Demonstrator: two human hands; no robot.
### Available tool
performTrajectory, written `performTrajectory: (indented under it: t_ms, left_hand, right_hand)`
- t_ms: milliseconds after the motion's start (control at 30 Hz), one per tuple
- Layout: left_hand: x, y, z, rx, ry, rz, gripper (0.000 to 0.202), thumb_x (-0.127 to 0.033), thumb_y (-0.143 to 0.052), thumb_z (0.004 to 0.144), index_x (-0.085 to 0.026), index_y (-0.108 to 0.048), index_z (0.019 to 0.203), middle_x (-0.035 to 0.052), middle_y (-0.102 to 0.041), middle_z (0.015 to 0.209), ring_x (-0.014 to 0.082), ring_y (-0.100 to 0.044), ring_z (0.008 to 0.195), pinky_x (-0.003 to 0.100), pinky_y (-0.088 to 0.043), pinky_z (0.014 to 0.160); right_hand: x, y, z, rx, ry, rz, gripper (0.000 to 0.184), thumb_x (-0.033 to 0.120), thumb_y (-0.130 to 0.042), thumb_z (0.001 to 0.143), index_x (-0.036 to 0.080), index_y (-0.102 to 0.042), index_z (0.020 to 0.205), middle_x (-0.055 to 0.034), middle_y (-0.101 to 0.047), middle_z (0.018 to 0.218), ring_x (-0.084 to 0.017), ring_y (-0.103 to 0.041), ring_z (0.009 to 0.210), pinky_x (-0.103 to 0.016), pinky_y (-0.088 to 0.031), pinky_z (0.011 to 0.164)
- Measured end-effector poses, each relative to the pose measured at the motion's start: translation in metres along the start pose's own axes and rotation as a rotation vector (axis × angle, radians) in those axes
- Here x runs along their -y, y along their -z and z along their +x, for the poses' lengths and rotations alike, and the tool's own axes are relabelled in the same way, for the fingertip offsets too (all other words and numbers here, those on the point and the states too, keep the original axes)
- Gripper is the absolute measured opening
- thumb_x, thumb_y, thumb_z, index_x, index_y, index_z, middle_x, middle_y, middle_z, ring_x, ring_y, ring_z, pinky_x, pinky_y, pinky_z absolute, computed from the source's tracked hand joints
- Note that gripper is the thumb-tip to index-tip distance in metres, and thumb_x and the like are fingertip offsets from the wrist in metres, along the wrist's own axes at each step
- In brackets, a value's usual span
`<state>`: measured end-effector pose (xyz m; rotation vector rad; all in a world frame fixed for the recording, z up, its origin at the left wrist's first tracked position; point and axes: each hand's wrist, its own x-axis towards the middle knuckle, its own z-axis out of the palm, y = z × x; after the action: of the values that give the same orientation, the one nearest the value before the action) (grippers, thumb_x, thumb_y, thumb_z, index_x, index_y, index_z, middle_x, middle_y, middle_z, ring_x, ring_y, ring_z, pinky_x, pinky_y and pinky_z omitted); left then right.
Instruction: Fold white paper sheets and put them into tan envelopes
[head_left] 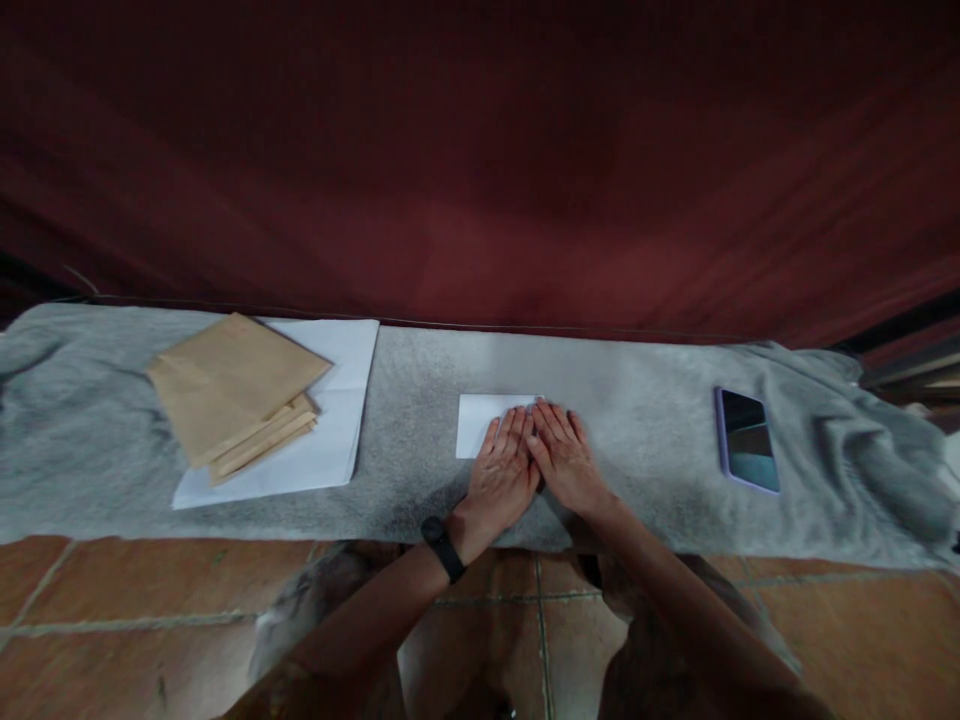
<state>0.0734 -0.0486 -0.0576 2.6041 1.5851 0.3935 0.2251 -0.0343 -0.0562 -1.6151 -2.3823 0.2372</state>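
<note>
A small white rectangle of paper (474,420), apparently folded, lies flat on the grey cloth in front of me. My left hand (506,468) rests palm down on its middle, fingers stretched out and side by side. Beside it, my right hand (564,458) lies flat over the paper's right end, and the two hands touch at the thumb and index finger. Both hands cover much of the paper, so its right part is hidden. Neither hand grips anything.
A grey cloth (420,420) covers the narrow bench. Brown paper envelopes (236,385) lie on a stack of white paper sheets (341,440) at the left. A phone (748,440) in a purple case lies at the right. Behind hangs a dark red fabric (480,180); tiled floor (135,590) shows below.
</note>
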Motion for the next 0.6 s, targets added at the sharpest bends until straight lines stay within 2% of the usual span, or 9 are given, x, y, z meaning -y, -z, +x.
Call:
performTrajectory:
  t_ms: [133, 233, 600]
  left_hand:
    - [0.005, 0.0, -0.002, -0.02, 0.031, -0.01, 0.06, -0.026, -0.03, 0.102, -0.008, -0.023, 0.159, 0.0161, -0.03, 0.165, 0.0248, -0.018, 0.156, 0.052, -0.022, 0.127]
    - [0.011, 0.001, -0.004, -0.025, 0.06, 0.001, 0.062, -0.026, -0.032, 0.101, -0.005, -0.023, 0.158, 0.0168, -0.029, 0.165, 0.0247, -0.016, 0.156, 0.05, -0.021, 0.128]
    - [0.026, 0.011, -0.003, -0.006, 0.226, 0.084, 0.061, -0.033, -0.035, 0.102, -0.005, -0.031, 0.156, 0.0181, -0.03, 0.164, 0.0281, -0.022, 0.155, 0.051, -0.02, 0.127]
  right_hand:
    - [0.001, 0.0, -0.001, 0.002, 0.005, -0.019, 0.06, 0.042, -0.019, 0.109, 0.012, -0.033, 0.158, -0.0113, -0.031, 0.165, -0.024, -0.022, 0.155, -0.051, -0.017, 0.126]
    - [0.002, 0.0, -0.003, -0.009, 0.013, -0.038, 0.059, 0.041, -0.019, 0.109, 0.011, -0.032, 0.158, -0.0112, -0.03, 0.166, -0.024, -0.021, 0.155, -0.05, -0.016, 0.127]
    - [-0.001, -0.004, -0.006, -0.055, 0.037, -0.084, 0.06, 0.043, -0.027, 0.108, 0.012, -0.031, 0.159, -0.0122, -0.035, 0.164, -0.026, -0.027, 0.153, -0.05, -0.019, 0.126]
